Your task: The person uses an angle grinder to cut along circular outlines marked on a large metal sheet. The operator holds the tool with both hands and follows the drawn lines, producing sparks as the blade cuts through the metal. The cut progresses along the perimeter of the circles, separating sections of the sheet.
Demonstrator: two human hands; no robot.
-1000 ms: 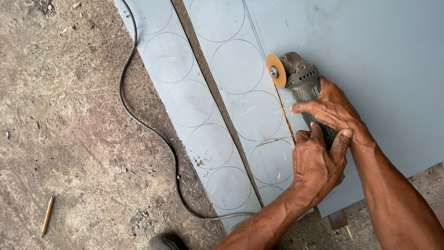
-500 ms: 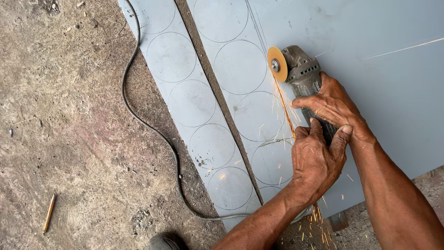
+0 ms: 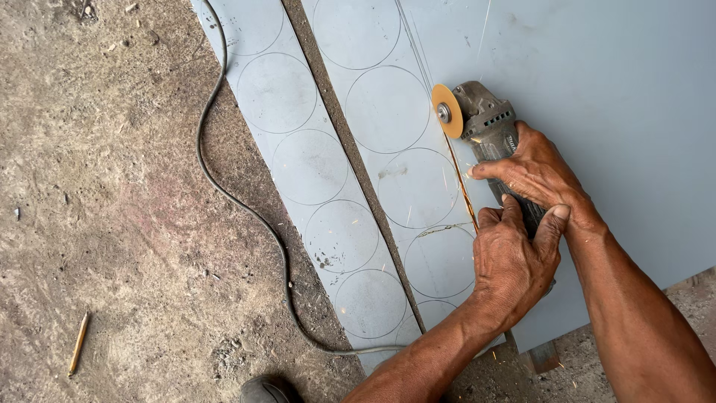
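We have pushed the angle grinder (image 3: 488,130) further up the grey metal sheet (image 3: 619,97) than a second ago — the glowing cut behind its orange disc (image 3: 447,110) is longer, so the strip of scribed circles (image 3: 388,108) is nearer parting. Right hand (image 3: 538,173) and left hand (image 3: 513,270) both wrap the body tightly.

We are in a rough metal workshop: a dirt floor (image 3: 112,224), grey sheet metal (image 3: 597,89) scribed with circles, an angle grinder (image 3: 485,127) throwing sparks, its cable (image 3: 246,209) trailing.
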